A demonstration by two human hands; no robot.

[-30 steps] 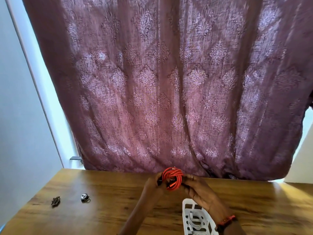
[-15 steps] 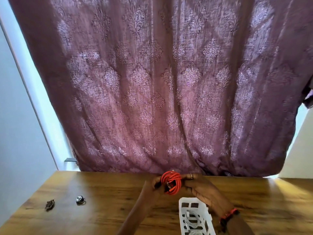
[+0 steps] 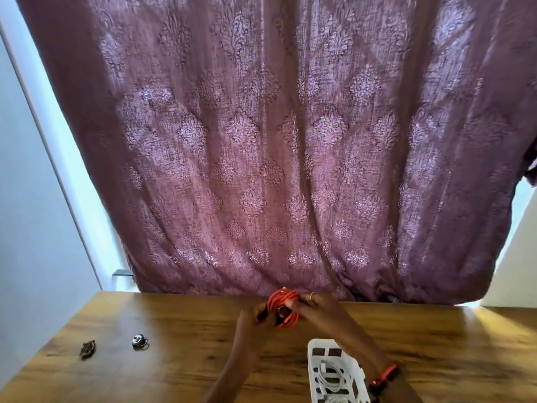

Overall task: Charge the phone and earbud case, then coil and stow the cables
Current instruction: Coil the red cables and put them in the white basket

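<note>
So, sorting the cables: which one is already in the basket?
The white cable, lying coiled inside the white basket; the red cable is held in both hands above the table.

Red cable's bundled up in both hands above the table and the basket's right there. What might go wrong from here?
1. The coiled red cable is pinched only between the left hand and right hand; loosen either and the loops may spring open.
2. The white slotted plastic basket already holds a coiled white cable, so the two could tangle.
3. The basket lies close under the right forearm, so lowering the arm might knock it.
</note>
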